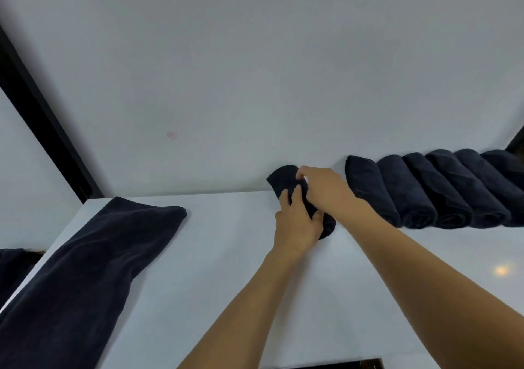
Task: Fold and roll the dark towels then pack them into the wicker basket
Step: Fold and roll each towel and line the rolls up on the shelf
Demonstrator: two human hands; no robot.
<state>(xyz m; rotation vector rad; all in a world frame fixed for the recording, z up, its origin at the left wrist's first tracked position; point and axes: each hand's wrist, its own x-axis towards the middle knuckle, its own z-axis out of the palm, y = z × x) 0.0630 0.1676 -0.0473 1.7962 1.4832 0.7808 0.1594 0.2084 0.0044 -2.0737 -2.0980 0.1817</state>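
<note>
A rolled dark towel (pixel 280 180) lies at the far edge of the white table (pixel 215 269), against the wall. My left hand (pixel 296 224) grips its near part, fingers curled over it. My right hand (pixel 326 190) reaches across and pinches its far end. To the right, several rolled dark towels (pixel 425 190) lie side by side in a row along the wall. A long folded dark towel (pixel 85 266) lies flat at the table's left side. No wicker basket is in view.
A white wall rises right behind the table. A black strip (pixel 42 119) runs diagonally at the left. More dark cloth (pixel 11 266) shows beyond the table's left edge. A dark object (pixel 340 364) peeks in at the bottom edge.
</note>
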